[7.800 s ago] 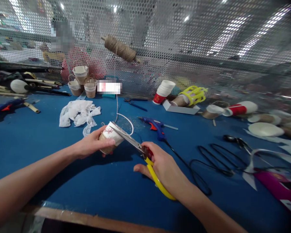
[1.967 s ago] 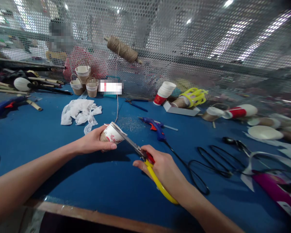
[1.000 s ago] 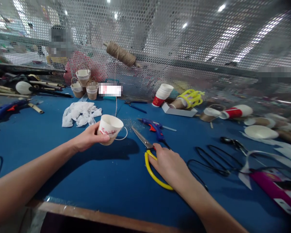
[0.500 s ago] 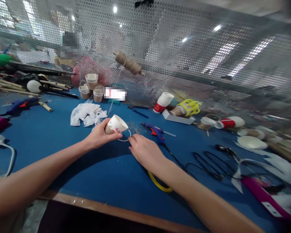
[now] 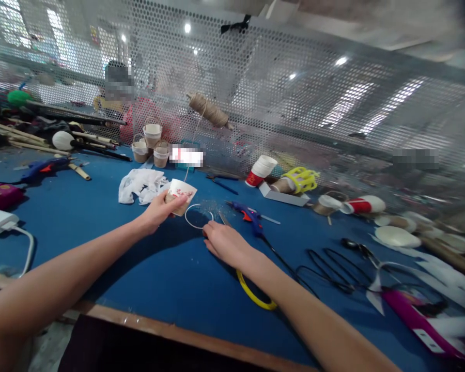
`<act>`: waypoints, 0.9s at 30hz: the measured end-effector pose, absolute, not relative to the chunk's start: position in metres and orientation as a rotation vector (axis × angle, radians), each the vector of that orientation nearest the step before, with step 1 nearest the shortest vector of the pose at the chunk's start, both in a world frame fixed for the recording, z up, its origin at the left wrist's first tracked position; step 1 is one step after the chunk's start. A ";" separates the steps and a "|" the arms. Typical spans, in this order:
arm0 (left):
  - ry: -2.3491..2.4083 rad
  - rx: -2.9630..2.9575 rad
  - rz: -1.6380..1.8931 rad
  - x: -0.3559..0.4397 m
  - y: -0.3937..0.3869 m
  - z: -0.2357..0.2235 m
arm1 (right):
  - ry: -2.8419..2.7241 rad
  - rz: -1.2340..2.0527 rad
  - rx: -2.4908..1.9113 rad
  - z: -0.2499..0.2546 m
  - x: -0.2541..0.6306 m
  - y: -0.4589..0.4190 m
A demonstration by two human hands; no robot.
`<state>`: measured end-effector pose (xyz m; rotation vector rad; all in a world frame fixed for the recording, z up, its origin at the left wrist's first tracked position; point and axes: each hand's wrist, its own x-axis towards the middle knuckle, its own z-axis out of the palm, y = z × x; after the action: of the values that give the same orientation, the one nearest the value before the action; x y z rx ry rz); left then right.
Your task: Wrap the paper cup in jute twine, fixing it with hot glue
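My left hand (image 5: 157, 212) is closed around a small white paper cup (image 5: 184, 190) with a printed pattern. Brown twine is wound about its lower part, and the cup lies tilted, partly covered by my fingers. A strand of twine rises behind it toward the twine spool (image 5: 209, 110). To the right, my right hand (image 5: 225, 242) pinches a thin white ring (image 5: 189, 224) between thumb and fingers, apart from the cup. Scissors with a yellow handle (image 5: 251, 295) lie partly hidden beneath my right forearm.
A blue glue gun (image 5: 250, 216) with a black cord lies right of my right hand. White crumpled cloth (image 5: 141, 185), pliers (image 5: 222, 182) and several small twine-wrapped buckets (image 5: 152, 135) sit behind. Stacked cups (image 5: 261, 169) and a magenta power strip (image 5: 418, 320) are rightward.
The cup has turned in my left hand so its printed side faces me more. The white ring now stands farther from the cup, still held by my right hand.
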<state>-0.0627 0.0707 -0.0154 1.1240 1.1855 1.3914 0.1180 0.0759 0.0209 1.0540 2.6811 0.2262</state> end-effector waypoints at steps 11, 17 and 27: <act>1.260 1.265 1.427 -0.061 0.069 -0.015 | 2.678 0.194 1.086 0.017 0.094 0.080; 1.285 1.300 1.454 -0.064 0.071 -0.015 | 2.672 0.106 1.049 0.020 0.098 0.076; 1.286 1.269 1.470 -0.063 0.069 -0.013 | 2.818 -0.231 1.191 0.030 0.125 0.048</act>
<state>-0.0625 0.0691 -0.0133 1.2692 1.2864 1.4696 0.1246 0.0484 0.0302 1.1905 2.8180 -0.2313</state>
